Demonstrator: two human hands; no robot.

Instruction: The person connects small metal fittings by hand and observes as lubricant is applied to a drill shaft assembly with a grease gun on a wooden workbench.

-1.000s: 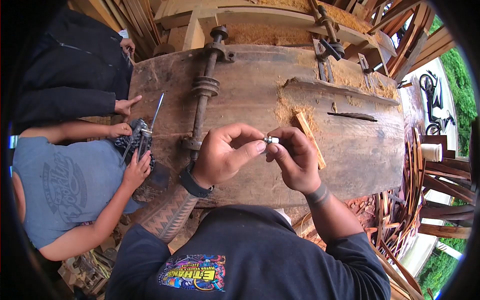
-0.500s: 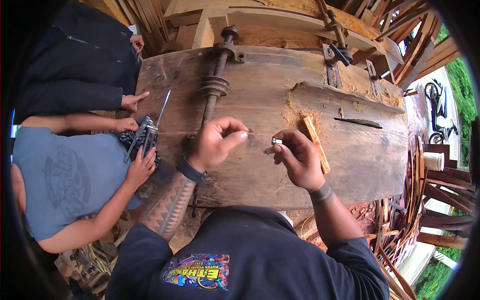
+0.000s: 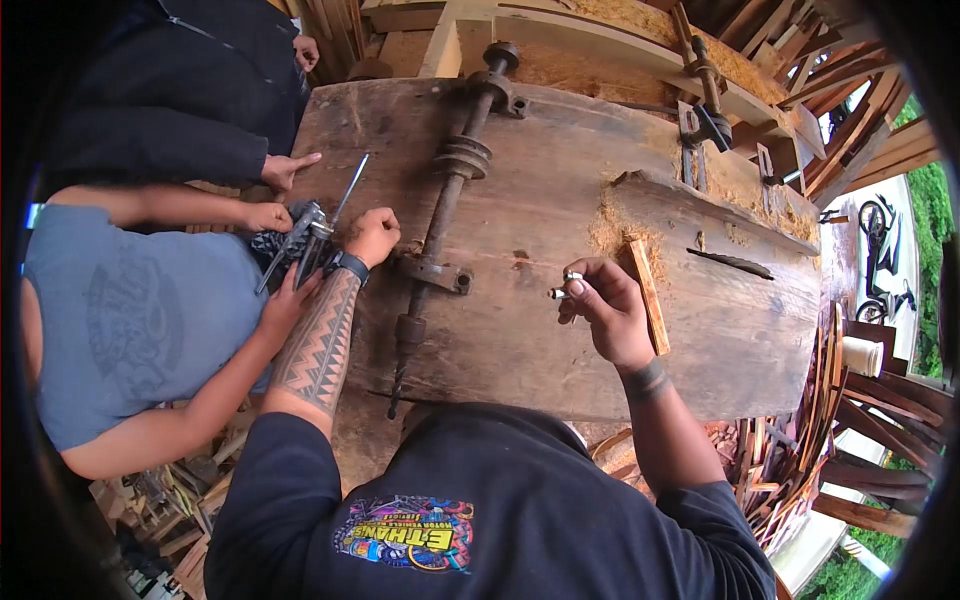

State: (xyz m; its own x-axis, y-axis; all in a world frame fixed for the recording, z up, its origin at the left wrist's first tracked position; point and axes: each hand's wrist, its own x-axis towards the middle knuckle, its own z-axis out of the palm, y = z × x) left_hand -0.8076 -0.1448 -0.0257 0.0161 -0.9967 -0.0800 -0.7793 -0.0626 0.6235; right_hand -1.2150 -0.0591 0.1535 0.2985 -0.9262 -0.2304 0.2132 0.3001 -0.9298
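My right hand pinches small shiny metal cylindrical pieces above the wooden bench; their exact kind is too small to tell. My left hand has its fingers curled closed beside a metal assembly that a person on the left holds. Whether anything is inside my left hand is hidden. From that assembly a long thin rod sticks up. Just right of my left hand lies a rusty shaft with a pulley, bearing brackets and a twist drill bit at its near end.
A wood strip and sawdust lie on the bench, right of my right hand. A second person's hand rests at the bench's left edge. A raised board crosses the far right; timber scraps lean at the right.
My left hand has moved left from above the bench middle, across the shaft, to the other person's metal assembly. My right hand stays in place, its metal pieces turned slightly. The view has shifted a little.
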